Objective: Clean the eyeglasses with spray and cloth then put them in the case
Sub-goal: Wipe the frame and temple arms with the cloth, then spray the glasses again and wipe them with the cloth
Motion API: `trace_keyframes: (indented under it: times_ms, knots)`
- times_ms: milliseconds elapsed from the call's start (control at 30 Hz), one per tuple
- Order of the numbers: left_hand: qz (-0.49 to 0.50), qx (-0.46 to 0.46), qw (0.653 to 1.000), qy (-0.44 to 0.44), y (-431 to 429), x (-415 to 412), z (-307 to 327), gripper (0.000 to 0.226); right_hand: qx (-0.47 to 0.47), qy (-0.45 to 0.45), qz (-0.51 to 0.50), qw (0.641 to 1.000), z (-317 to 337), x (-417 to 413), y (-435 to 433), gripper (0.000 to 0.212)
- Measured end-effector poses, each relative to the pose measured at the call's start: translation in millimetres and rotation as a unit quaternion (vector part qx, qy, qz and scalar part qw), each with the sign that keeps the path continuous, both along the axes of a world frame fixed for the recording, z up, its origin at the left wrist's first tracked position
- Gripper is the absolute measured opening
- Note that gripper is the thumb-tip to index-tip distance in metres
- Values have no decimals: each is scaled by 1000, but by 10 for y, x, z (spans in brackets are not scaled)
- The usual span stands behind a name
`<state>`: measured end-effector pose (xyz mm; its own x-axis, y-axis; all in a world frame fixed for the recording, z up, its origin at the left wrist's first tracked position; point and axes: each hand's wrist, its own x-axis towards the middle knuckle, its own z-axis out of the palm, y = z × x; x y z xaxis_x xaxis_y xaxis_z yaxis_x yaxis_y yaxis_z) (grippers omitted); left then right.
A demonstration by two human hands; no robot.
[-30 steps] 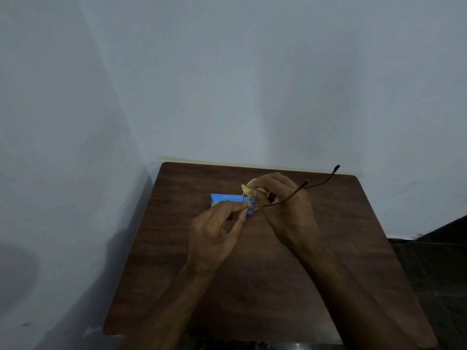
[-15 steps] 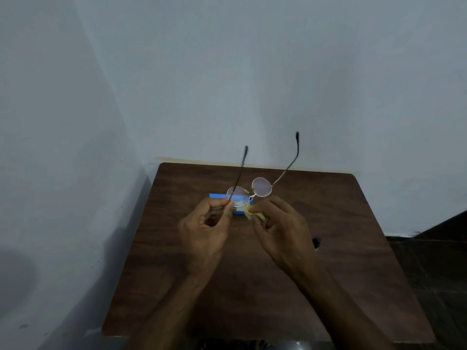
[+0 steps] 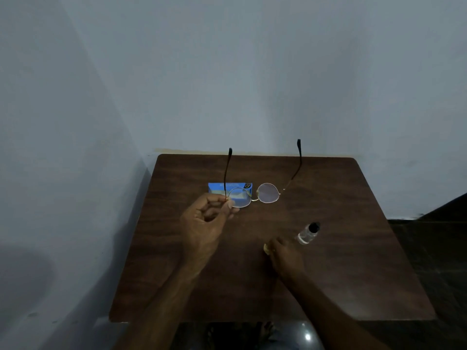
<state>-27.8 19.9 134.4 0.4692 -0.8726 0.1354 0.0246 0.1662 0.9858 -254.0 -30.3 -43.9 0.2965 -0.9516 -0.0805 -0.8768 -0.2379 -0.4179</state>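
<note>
Brown table [image 3: 328, 274], grey corner walls. Eyeglasses [image 3: 268, 193]: aloft over blue case [image 3: 219, 188], temples unfolded, pinched at one rim by left hand [image 3: 204, 228] grip. Right hand [image 3: 284, 256]: since dropped to table, grip bunching yellow cloth [image 3: 266, 248], beside spray bottle [image 3: 308, 233]. Wiping paused; spraying likely next.

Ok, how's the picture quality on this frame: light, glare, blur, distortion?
Head view: dim, bluish light; the wide lens splays the brown wooden table; the round gold-rimmed eyeglasses pinched by the left hand are sharp; print on the blue rectangular case is unreadable; the yellow cloth in the right hand is dark and soft; one bright glint at the bottom edge.
</note>
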Motion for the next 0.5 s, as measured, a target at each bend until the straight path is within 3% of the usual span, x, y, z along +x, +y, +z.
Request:
trace_keyframes:
  times_ms: [100, 233, 300, 400, 500]
  knots:
    - [-17, 12, 1000, 15, 15, -31, 26, 10, 28, 17, 8, 999, -98, -51, 21, 16]
    - [-24, 23, 999, 2, 12, -23, 29, 13, 52, -23, 16, 998, -215, -174, 62, 26]
    - [-18, 28, 999, 6, 14, -14, 33, 13, 52, -81, -67, 993, -125, -247, 138, 20]
    - [-10, 28, 999, 20, 15, -2, 68, 11, 4, -133, -266, 955, 31, -438, 228, 19]
    - [-7, 36, 999, 34, -3, -14, 65, 11, -26, -132, -363, 922, 108, -645, 173, 61]
